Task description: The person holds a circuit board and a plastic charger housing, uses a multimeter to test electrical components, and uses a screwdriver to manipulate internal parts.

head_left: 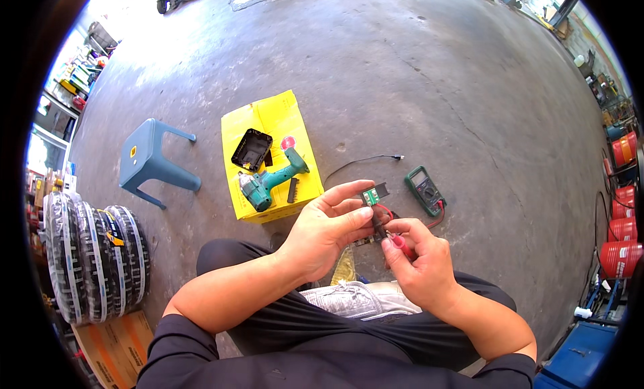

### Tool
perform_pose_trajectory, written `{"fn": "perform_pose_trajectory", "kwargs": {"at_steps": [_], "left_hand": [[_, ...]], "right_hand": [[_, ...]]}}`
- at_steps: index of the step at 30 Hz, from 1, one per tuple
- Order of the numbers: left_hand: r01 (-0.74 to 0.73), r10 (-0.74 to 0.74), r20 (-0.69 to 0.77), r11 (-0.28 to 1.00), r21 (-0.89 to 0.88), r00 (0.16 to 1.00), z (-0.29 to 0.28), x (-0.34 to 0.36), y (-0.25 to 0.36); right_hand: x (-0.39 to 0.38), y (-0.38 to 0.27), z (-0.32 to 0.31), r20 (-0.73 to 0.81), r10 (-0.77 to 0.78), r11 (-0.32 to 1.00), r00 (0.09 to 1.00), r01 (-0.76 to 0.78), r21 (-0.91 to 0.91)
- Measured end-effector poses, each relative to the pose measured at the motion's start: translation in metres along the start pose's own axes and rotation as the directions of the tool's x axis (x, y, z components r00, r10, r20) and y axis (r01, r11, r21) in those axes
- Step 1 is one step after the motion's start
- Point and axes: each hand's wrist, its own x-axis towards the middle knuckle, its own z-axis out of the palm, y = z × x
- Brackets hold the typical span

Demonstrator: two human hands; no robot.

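Observation:
Between the thumb and fingers of my left hand (pixel 329 224) is a small green circuit board (pixel 371 197) with a black plastic piece along its edge. My right hand (pixel 424 261) is closed on a red test probe (pixel 401 243), just below the board. A dark slim part (pixel 380 228) sits between the two hands; whether it belongs to the probe I cannot tell. On the floor beyond my right hand lies a dark green multimeter (pixel 425 191), its red lead (pixel 437 218) curving toward my hands. The probe's tip is hidden by my fingers.
A yellow box (pixel 261 114) carries a teal cordless drill (pixel 272 179), an open black plastic case (pixel 252 150) and a black strip (pixel 292 189). A thin black cable (pixel 362 162) lies on the floor. Left are a blue stool (pixel 151 157) and wrapped tyres (pixel 97 255); red drums (pixel 620 221) stand right.

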Motion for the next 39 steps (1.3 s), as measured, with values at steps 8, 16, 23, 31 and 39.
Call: {"fn": "perform_pose_trajectory", "kwargs": {"at_steps": [8, 16, 23, 31, 39], "left_hand": [[0.018, -0.018, -0.013, 1.000, -0.011, 1.000, -0.001, 0.000, 0.001], [0.033, -0.033, -0.003, 0.999, -0.011, 0.999, -0.002, -0.002, 0.006], [0.030, -0.037, -0.079, 0.995, -0.091, 0.996, -0.004, 0.001, 0.030], [0.010, 0.027, 0.125, 0.958, -0.285, 0.992, -0.023, 0.002, 0.036], [0.113, -0.025, 0.251, 0.933, -0.343, 0.968, -0.020, -0.005, 0.038]], "right_hand": [[-0.003, -0.007, 0.005, 0.023, 0.111, 0.989, 0.994, -0.113, 0.091], [-0.006, -0.020, -0.004, 0.058, 0.130, 0.989, 0.990, -0.134, 0.068], [0.013, -0.002, -0.061, -0.021, 0.256, 0.952, 0.966, -0.248, 0.177], [0.017, 0.007, -0.064, 0.078, 0.121, 0.931, 0.990, -0.141, 0.337], [0.015, 0.000, -0.084, 0.265, 0.030, 0.809, 0.964, -0.179, 0.560]]}}
